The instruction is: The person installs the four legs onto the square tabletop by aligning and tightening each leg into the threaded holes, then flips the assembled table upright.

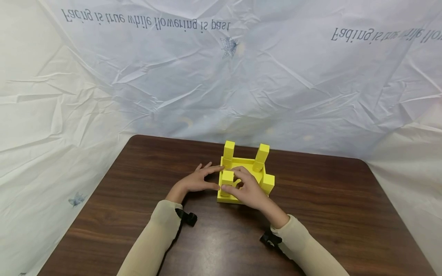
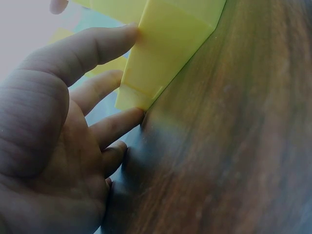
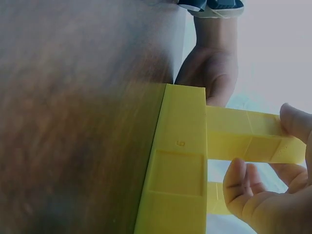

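Note:
A yellow square tray-like base (image 1: 228,200) with raised walls lies on the table, and a square post stands at each corner. My right hand (image 1: 250,191) pinches the upper part of the near-left post (image 1: 227,176) between thumb and fingers. In the right wrist view that post (image 3: 229,134) joins the base (image 3: 181,119) at its foot. Reaching in from the left, my left hand (image 1: 195,181) has its fingers extended along the base's left side. Its thumb and fingertips meet the yellow wall (image 2: 165,48) in the left wrist view.
The base sits on a dark wood-grain table (image 1: 310,207) with rounded far corners. Behind and beside it hangs a wrinkled white sheet (image 1: 165,84) with printed lettering. Other posts rise at the far left (image 1: 228,150), far right (image 1: 262,154) and near right (image 1: 268,183).

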A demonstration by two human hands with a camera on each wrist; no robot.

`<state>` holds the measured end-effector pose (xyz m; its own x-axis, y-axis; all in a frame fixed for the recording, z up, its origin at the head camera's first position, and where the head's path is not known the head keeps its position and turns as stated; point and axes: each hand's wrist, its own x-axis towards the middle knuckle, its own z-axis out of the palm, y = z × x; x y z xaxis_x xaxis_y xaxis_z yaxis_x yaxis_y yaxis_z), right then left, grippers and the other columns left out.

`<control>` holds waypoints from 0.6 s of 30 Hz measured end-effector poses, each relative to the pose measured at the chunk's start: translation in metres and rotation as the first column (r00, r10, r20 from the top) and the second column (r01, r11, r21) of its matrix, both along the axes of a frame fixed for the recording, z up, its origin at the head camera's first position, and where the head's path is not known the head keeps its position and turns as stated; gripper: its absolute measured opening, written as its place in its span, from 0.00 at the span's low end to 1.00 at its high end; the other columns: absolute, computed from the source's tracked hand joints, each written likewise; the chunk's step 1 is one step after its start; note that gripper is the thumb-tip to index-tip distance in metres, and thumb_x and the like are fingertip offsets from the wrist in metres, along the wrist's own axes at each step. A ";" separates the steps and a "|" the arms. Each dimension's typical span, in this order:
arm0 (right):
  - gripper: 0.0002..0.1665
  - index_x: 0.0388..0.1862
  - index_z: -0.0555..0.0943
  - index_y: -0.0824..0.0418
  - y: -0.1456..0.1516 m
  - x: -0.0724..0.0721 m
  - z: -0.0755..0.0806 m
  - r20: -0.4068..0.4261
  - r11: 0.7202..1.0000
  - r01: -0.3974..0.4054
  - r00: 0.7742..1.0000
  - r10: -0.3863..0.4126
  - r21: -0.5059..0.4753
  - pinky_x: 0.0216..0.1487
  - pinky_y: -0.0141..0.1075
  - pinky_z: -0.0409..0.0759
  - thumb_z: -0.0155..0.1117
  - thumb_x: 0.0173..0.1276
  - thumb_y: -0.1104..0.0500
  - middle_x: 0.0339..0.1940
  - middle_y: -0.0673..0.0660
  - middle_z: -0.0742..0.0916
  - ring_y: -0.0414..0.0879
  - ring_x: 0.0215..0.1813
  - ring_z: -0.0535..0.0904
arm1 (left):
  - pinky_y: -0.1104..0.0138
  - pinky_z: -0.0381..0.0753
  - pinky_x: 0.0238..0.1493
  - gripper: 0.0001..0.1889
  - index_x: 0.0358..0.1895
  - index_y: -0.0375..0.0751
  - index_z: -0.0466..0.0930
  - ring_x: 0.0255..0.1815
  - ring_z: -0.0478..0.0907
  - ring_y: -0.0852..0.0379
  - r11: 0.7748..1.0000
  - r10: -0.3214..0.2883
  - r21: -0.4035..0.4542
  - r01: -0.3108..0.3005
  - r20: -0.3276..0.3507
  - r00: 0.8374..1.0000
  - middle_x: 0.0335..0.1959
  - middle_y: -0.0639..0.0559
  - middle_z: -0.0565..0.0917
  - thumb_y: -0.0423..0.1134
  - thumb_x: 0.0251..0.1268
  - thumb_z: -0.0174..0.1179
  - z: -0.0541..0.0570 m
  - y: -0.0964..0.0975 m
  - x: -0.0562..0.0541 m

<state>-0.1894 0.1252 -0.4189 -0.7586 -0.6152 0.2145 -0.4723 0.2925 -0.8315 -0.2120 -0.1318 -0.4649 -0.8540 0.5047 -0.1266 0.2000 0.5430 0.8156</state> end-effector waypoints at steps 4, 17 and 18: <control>0.29 0.71 0.80 0.64 -0.001 0.001 0.001 0.013 1.000 0.010 1.000 -0.010 -0.004 0.46 0.39 0.87 0.71 0.76 0.55 0.67 0.60 0.81 0.54 0.58 0.82 | 0.40 0.25 0.82 0.41 0.85 0.51 0.61 0.88 0.34 0.43 1.000 0.008 -0.002 -0.008 0.012 1.000 0.86 0.49 0.58 0.50 0.73 0.69 0.001 0.001 0.000; 0.12 0.46 0.81 0.56 -0.002 0.003 0.000 0.028 0.999 0.040 0.999 -0.040 0.004 0.38 0.39 0.85 0.74 0.74 0.53 0.32 0.58 0.76 0.48 0.34 0.75 | 0.41 0.24 0.82 0.41 0.85 0.49 0.60 0.88 0.34 0.44 1.000 -0.007 -0.006 0.007 0.006 1.000 0.86 0.49 0.58 0.49 0.74 0.69 0.003 0.001 0.001; 0.12 0.44 0.80 0.57 -0.002 0.003 0.000 0.036 0.999 0.039 0.999 -0.039 0.008 0.37 0.39 0.85 0.75 0.73 0.53 0.32 0.60 0.76 0.47 0.33 0.74 | 0.41 0.24 0.82 0.41 0.85 0.49 0.60 0.88 0.34 0.44 1.000 -0.008 -0.005 0.008 0.007 1.000 0.86 0.49 0.58 0.49 0.73 0.69 0.003 0.000 0.001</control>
<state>-0.1867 0.1233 -0.4192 -0.7892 -0.5865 0.1821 -0.4304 0.3166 -0.8453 -0.2111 -0.1313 -0.4620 -0.8490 0.5107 -0.1356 0.1982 0.5457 0.8142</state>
